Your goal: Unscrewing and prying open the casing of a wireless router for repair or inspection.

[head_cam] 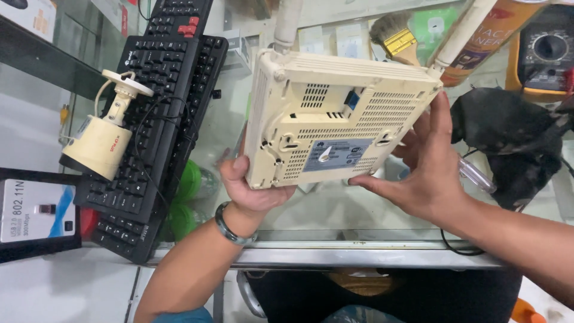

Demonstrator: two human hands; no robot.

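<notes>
A person holds a yellowed cream wireless router (335,113) underside-up above a glass counter (359,209), its vented base and grey label facing the head camera. The left hand (251,185) cups the router's lower left corner, thumb pressed up the near edge and the other fingers hidden behind the casing, so how tightly they curl cannot be told. The right hand (427,173) is spread wide along the right edge, fingers extended flat, fingertips (365,180) touching the bottom rim near the label; it braces rather than clamps. Two antennas (287,24) jut away beyond the fingers.

Just left of the left hand lie a black keyboard (161,119) and a cream bullet camera (101,140) resting on its keys. Past the right hand's fingertips sit a paintbrush (397,39), a spray can (484,42), a multimeter (547,51) and a dark cloth (508,137).

The hold looks light: with one palm open and only a corner supported, the casing could slip and strike the glass.
</notes>
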